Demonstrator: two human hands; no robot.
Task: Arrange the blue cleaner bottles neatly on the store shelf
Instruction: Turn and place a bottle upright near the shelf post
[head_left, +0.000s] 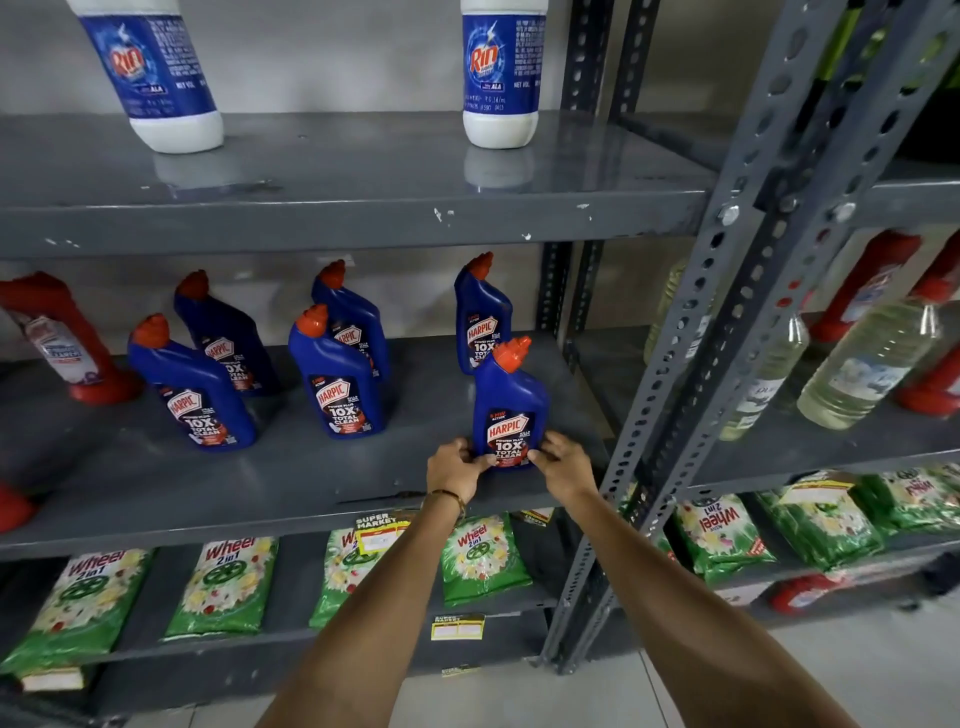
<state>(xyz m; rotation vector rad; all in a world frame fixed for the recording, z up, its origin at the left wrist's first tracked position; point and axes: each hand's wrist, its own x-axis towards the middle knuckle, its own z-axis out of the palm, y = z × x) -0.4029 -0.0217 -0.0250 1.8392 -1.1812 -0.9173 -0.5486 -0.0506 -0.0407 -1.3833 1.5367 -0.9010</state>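
Several blue cleaner bottles with red caps stand on the grey middle shelf (311, 499). The front right bottle (510, 400) stands upright near the shelf's front edge. My left hand (457, 467) and my right hand (561, 462) grip its base from either side, fingertips on the label. Behind it stands another blue bottle (480, 317). A pair of blue bottles (337, 374) occupies the shelf's middle, one in front of the other. Further left a second pair (192, 384) leans slightly.
A red bottle (67, 343) stands at the shelf's left. White bottles with blue labels (501, 78) sit on the upper shelf. Green detergent packs (228, 587) fill the lower shelf. A perforated grey upright (691, 364) rises right of my hands, with clear bottles (872, 364) beyond.
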